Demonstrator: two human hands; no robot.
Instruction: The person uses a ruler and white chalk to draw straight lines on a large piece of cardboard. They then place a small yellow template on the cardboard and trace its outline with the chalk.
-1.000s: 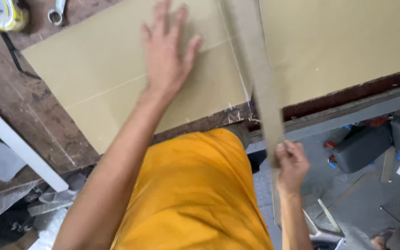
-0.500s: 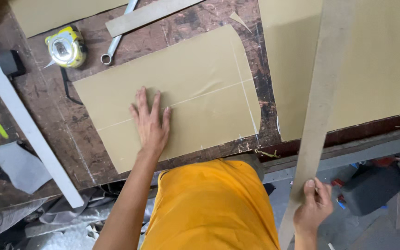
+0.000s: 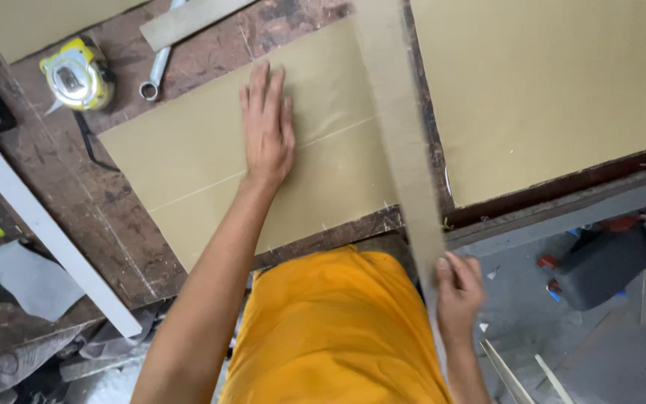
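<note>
My left hand lies flat, fingers together, on a tan rectangular board that rests on a worn brown workbench. A thin scored line crosses the board under my palm. My right hand grips the near end of a long narrow tan strip, which runs up over the board's right edge and off the top of the view. A larger tan sheet lies to the right of the strip.
A yellow tape measure, a metal wrench and a short tan offcut sit at the bench's far left. A white bar slants along the left. A dark toolbox and scraps lie on the floor.
The view has shifted and my left hand has slid up and rightward on the board. The strip in my right hand has swung left, now overlapping the board's right edge.
</note>
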